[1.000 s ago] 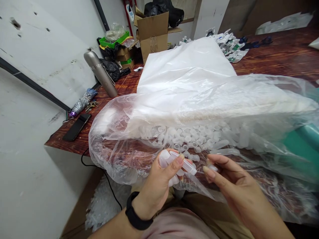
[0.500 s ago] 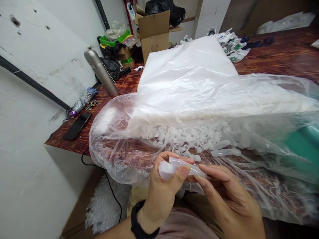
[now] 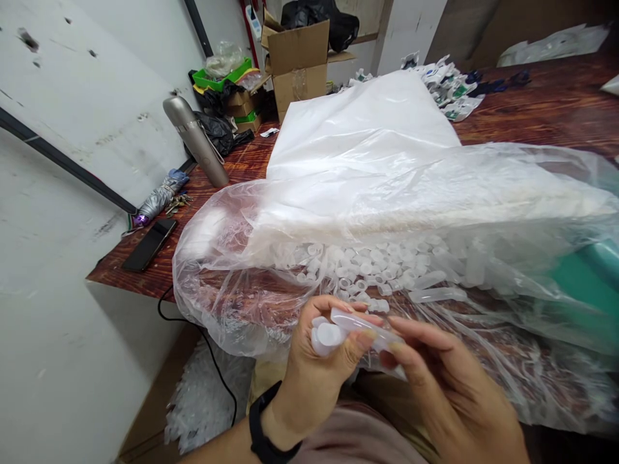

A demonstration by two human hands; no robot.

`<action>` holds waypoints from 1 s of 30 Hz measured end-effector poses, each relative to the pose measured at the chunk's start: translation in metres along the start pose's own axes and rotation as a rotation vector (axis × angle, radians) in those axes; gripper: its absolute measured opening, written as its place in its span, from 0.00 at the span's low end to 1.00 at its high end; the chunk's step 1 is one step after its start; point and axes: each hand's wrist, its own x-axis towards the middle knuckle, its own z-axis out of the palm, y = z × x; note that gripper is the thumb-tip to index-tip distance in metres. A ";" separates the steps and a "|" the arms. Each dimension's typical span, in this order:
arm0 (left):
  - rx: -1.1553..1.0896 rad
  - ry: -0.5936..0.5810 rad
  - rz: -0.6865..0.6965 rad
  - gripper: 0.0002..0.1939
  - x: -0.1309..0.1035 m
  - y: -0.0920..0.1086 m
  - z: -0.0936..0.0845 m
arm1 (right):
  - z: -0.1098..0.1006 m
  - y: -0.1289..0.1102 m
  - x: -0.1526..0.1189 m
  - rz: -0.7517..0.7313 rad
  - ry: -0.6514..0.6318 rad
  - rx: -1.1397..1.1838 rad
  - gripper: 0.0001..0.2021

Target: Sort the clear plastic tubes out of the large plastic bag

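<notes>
My left hand (image 3: 322, 367), with a black band on its wrist, is closed around small white translucent caps (image 3: 329, 336) and the near part of a clear plastic tube (image 3: 360, 325). The fingertips of my right hand (image 3: 445, 380) pinch the tube's right end. Beyond my hands, a heap of white caps (image 3: 367, 261) lies on clear plastic sheeting (image 3: 227, 290). Two more translucent tubes (image 3: 438, 294) lie to the right of the heap.
A steel flask (image 3: 196, 142), a phone (image 3: 149, 245), keys (image 3: 178, 203) and a folded umbrella (image 3: 162, 193) stand or lie at the left. A cardboard box (image 3: 300, 64) is at the back. Something green (image 3: 590, 290) shows at the right.
The tube between my hands has shifted slightly, and more of it shows. My right hand has moved a little right and down. The caps in my left hand have turned.
</notes>
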 end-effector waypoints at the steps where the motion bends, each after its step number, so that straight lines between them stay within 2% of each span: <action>1: -0.014 -0.007 -0.033 0.15 -0.001 0.001 0.000 | -0.001 -0.001 0.000 0.060 -0.046 0.028 0.12; 5: -0.026 0.053 -0.086 0.15 -0.001 0.001 -0.001 | -0.003 -0.001 -0.005 0.135 -0.111 0.093 0.21; 8: -0.048 0.048 -0.104 0.16 0.000 -0.003 -0.004 | -0.002 0.003 -0.008 0.158 -0.187 0.077 0.19; 13: -0.060 0.035 -0.150 0.17 -0.001 -0.009 -0.007 | 0.002 0.007 -0.012 -0.048 -0.131 -0.071 0.20; 16: -0.041 0.020 -0.134 0.17 -0.002 -0.013 -0.005 | 0.008 0.003 -0.015 0.120 -0.183 0.078 0.15; 19: -0.084 -0.028 -0.136 0.18 0.002 -0.011 -0.005 | 0.010 -0.001 -0.012 0.306 -0.205 0.266 0.16; 21: -0.116 -0.020 -0.132 0.18 0.013 -0.001 -0.010 | 0.005 0.002 -0.005 0.288 -0.215 0.196 0.18; 23: -0.052 0.038 -0.077 0.16 0.032 0.015 -0.020 | -0.005 0.012 0.006 0.154 -0.214 -0.038 0.20; 24: 0.035 0.056 -0.039 0.15 0.044 0.025 -0.025 | -0.009 0.020 0.012 0.049 -0.207 -0.173 0.20; 26: 0.344 0.011 0.035 0.10 0.072 0.041 -0.036 | -0.016 0.039 0.024 -0.097 -0.205 -0.376 0.20; 28: 0.653 -0.080 0.084 0.05 0.099 0.051 -0.041 | -0.016 0.057 0.031 -0.199 -0.235 -0.477 0.18; 30: 0.776 -0.150 0.104 0.05 0.123 0.052 -0.038 | -0.012 0.070 0.035 -0.248 -0.249 -0.509 0.17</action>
